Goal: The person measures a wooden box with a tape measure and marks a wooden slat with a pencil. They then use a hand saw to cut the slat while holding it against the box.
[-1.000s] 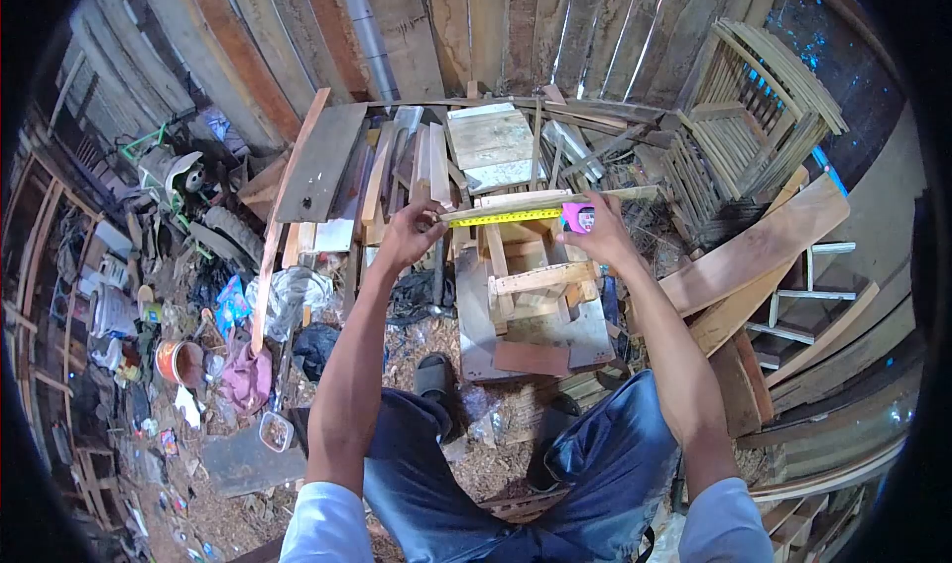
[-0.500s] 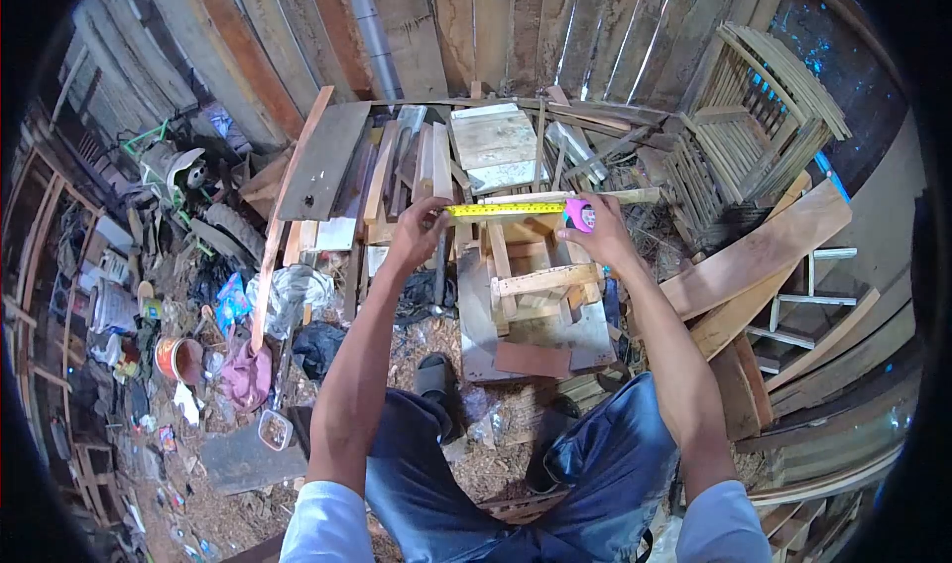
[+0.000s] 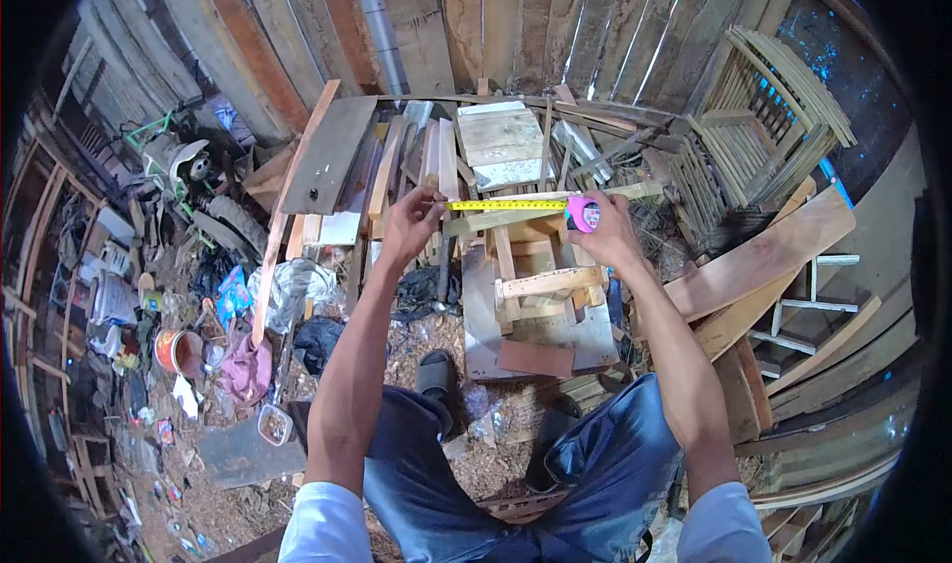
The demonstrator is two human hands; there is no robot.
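A tape measure [image 3: 583, 215] with a pink case sits in my right hand [image 3: 607, 234], the fingers wrapped round it. Its yellow blade [image 3: 506, 205] runs out level to my left hand [image 3: 411, 228], which pinches the free end. Just under the blade, and partly behind it, a long thin wooden strip [image 3: 635, 192] slants up to the right. Below the strip stands a small wooden frame [image 3: 551, 283] of joined pieces on a pale board [image 3: 484, 330]. A reddish-brown wood piece [image 3: 536, 358] lies at that board's near edge.
Loose planks and offcuts [image 3: 382, 181] pile up against the plank wall. A slatted wooden chair [image 3: 754, 136] stands at the right, above long boards [image 3: 764, 250]. On the left are a motorbike [image 3: 193, 171], a bucket [image 3: 178, 352] and a pink cloth [image 3: 246, 370]. Shavings cover the floor.
The blade stays stretched between both hands. It has risen slightly and tilted, showing a narrower face, and the pink case has turned a little in my right hand.
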